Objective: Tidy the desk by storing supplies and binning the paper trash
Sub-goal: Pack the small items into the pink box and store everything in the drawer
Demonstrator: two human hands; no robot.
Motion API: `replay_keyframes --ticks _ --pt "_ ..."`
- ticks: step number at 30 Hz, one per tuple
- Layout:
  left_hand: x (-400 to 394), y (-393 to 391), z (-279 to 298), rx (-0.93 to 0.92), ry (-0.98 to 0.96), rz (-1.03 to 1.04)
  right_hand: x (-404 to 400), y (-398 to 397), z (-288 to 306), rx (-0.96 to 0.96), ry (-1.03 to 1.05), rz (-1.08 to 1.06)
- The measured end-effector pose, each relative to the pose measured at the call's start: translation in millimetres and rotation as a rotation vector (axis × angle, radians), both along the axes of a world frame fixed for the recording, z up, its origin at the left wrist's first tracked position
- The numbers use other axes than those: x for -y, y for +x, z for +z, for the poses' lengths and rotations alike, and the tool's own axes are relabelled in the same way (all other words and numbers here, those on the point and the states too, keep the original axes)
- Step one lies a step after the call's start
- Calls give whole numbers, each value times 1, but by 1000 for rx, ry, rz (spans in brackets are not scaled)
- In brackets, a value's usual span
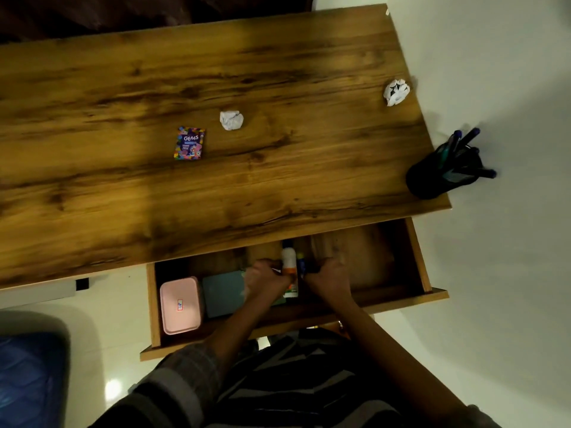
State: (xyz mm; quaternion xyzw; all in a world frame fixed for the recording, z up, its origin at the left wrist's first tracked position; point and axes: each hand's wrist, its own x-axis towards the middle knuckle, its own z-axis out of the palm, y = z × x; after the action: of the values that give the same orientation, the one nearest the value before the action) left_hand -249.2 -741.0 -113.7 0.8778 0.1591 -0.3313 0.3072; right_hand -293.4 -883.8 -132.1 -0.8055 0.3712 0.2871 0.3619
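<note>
Both my hands, left and right, were down in the open drawer, fingers curled around a glue bottle and pens, while two paper balls and a Gems packet remained on the surface, unbinned.

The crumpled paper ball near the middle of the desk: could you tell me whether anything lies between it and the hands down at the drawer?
Nothing visible does. Bare desk separates the paper ball from the left hand and right hand in the open drawer.
</note>
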Motion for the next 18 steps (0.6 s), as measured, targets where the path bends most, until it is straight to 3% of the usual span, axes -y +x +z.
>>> replay_keyframes --ticks 4,11,14,18 --pt "4 -5 -8 43 28 -20 -4 -4 -7 3 -2 -7" --pt "-6 -6 -18 75 138 -352 3 -2 -7 -27 -43 117" --pt "-11 -8 -16 53 140 -372 3 -5 -7 -21 -21 181" --pt "-18 -13 -4 78 131 -360 4 -11 9 93 -22 79"
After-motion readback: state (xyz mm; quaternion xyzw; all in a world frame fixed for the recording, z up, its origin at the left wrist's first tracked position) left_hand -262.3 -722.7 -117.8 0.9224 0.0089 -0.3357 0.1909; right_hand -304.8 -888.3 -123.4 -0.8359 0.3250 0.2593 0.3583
